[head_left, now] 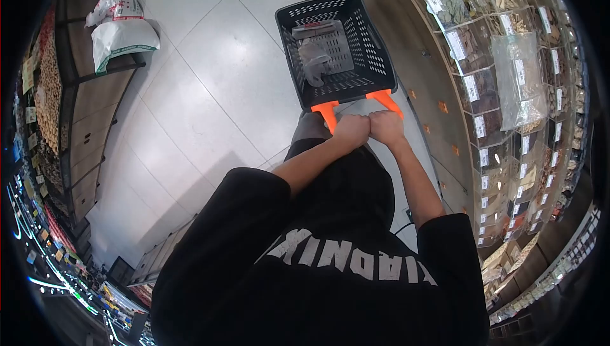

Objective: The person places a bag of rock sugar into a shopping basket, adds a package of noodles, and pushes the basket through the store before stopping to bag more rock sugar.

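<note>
Both my hands are closed around the orange handle (326, 115) of a dark grey shopping basket (375, 60). My left hand (351, 132) and my right hand (386, 127) sit side by side, knuckles touching. The basket extends away from me over the floor, its perforated walls open at the top. Inside it lies a crumpled clear plastic bag (313, 60); what the bag holds, if anything, I cannot make out. My fingers hide the middle of the handle.
On the right, tall shelves with clear bins (470, 47) of dried goods and white labels run along the aisle. To the left, white sacks (124, 38) rest on a dark wooden display stand (82, 104) beside bulk nuts (47, 92). Pale tiled floor (190, 79) lies between.
</note>
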{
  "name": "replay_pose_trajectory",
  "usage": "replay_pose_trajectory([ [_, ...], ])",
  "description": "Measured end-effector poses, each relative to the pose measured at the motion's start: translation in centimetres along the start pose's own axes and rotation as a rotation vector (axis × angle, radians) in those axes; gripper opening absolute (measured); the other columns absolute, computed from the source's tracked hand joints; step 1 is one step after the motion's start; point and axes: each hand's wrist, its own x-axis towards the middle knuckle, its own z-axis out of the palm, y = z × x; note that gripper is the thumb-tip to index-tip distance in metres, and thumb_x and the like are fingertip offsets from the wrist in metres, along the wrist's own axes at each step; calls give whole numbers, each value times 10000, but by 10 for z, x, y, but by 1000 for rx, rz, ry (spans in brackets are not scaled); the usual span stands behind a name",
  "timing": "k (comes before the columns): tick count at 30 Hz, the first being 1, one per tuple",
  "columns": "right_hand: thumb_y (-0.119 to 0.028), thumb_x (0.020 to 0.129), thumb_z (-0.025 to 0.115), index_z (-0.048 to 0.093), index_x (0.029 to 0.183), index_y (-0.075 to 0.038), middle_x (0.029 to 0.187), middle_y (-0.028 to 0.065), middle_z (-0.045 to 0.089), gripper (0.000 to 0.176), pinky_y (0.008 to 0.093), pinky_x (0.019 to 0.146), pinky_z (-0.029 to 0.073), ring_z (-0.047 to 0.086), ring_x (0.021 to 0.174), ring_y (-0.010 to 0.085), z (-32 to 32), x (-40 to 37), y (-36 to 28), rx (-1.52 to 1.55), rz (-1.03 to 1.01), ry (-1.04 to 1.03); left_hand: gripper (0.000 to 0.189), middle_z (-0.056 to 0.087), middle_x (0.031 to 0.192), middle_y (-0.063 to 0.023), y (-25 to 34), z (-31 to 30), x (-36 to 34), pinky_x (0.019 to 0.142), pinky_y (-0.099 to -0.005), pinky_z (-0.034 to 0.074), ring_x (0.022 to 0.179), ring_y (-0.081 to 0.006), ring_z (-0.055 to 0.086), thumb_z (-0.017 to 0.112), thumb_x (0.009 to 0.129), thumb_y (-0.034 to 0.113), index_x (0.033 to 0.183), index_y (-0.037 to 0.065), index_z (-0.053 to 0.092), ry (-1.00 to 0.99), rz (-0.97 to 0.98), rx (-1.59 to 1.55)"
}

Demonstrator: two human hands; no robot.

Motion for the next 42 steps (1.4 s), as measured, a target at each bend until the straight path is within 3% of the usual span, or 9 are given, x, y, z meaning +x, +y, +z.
replay_pose_trajectory([
  [6, -221, 674, 662, 648, 680, -114, 669, 72, 671, 108, 404, 606, 546, 690, 669, 268, 5, 12, 14, -56, -28, 18, 157, 717, 799, -177, -2, -7, 10, 708, -454, 572, 753, -345, 715, 626, 783, 137, 832, 9, 703, 116, 26, -42],
  [8, -230, 676, 655, 664, 701, -117, 694, 75, 687, 116, 411, 607, 551, 699, 681, 271, -15, 16, 12, 4, -42, 26, 133, 714, 789, -159, 1, -15, 17, 675, -416, 578, 752, -320, 720, 630, 820, 149, 810, 40, 707, -69, -1, 73],
  [11, -241, 717, 646, 683, 729, -129, 742, 73, 708, 119, 403, 615, 556, 710, 705, 259, -13, 24, 19, -77, -44, 56, 118, 714, 785, -164, -3, -12, 28, 662, -415, 578, 753, -327, 722, 650, 805, 141, 832, 39, 702, 5, 28, 58],
  [13, -238, 747, 637, 698, 754, -131, 759, 69, 718, 123, 397, 626, 559, 714, 716, 252, -23, 35, 20, -4, 4, -97, 131, 720, 797, -166, -3, -22, 33, 650, -425, 575, 743, -332, 722, 675, 788, 148, 851, 36, 696, -5, -44, 54],
  [22, -221, 742, 645, 694, 699, -109, 678, 66, 699, 130, 394, 619, 556, 710, 669, 240, -26, 77, 44, -31, -123, 56, 172, 709, 774, -177, -5, -63, 61, 667, -447, 563, 758, -321, 719, 668, 799, 217, 749, 55, 698, 23, -104, 125],
  [31, -228, 691, 651, 723, 640, -130, 656, 69, 695, 132, 420, 552, 534, 699, 630, 251, -49, 151, 62, 58, -284, 237, 197, 728, 864, -184, -26, -113, 100, 764, -469, 565, 813, -356, 715, 618, 768, 167, 840, 25, 735, 26, -364, 206],
  [33, -232, 698, 653, 729, 657, -132, 679, 74, 708, 133, 417, 562, 536, 705, 641, 252, -65, 167, 64, 62, -288, 156, 204, 711, 783, -194, -44, -115, 110, 732, -482, 578, 753, -386, 706, 639, 731, 222, 769, 40, 724, 87, -309, 219],
  [36, -207, 800, 631, 757, 719, -142, 770, 66, 748, 163, 394, 622, 561, 734, 720, 236, -88, 192, 63, 29, -293, -12, 205, 709, 779, -196, -62, -129, 119, 729, -480, 578, 748, -383, 705, 628, 724, 221, 767, 44, 721, 124, -342, 245],
  [42, -215, 731, 663, 738, 672, -144, 698, 70, 721, 120, 393, 559, 534, 719, 661, 230, -93, 251, 62, 25, -297, 65, 216, 716, 811, -204, -94, -166, 144, 748, -458, 576, 774, -369, 716, 627, 723, 187, 812, 15, 722, 66, -458, 254],
])
